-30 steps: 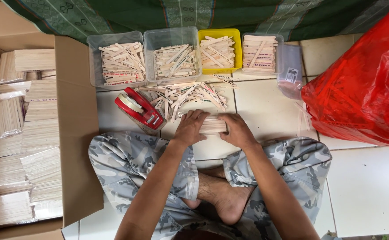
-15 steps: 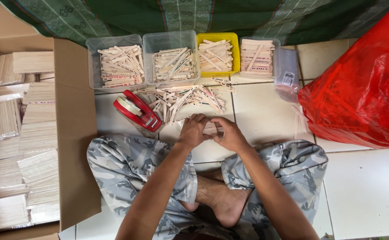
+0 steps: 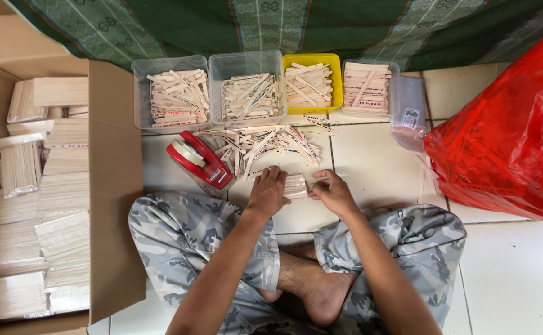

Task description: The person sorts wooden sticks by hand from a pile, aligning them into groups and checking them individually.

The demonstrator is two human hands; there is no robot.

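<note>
I sit cross-legged on a white tiled floor. A squared stack of pale wooden sticks [image 3: 296, 184] lies on the tile in front of my knees. My left hand [image 3: 268, 191] rests over the stack's left end, fingers curled on it. My right hand [image 3: 332, 191] sits just right of the stack, fingertips pinching at its right edge; whether it grips a stick I cannot tell. Beyond my hands lies a loose heap of printed sticks [image 3: 265, 142], with a red tape dispenser [image 3: 198, 159] to its left.
Four tubs of sticks line the back: two clear [image 3: 171, 94] [image 3: 246, 93], one yellow [image 3: 309, 82], one clear [image 3: 366, 87]. An open cardboard box [image 3: 116, 186] of bundled sticks fills the left. A red plastic bag [image 3: 507, 136] sits right, a clear bag [image 3: 408, 111] beside it.
Both hands had been clasped around the stack, squaring it. Now my right hand has drawn off to the stack's right edge, and the stack shows between the hands. The view shifted slightly.
</note>
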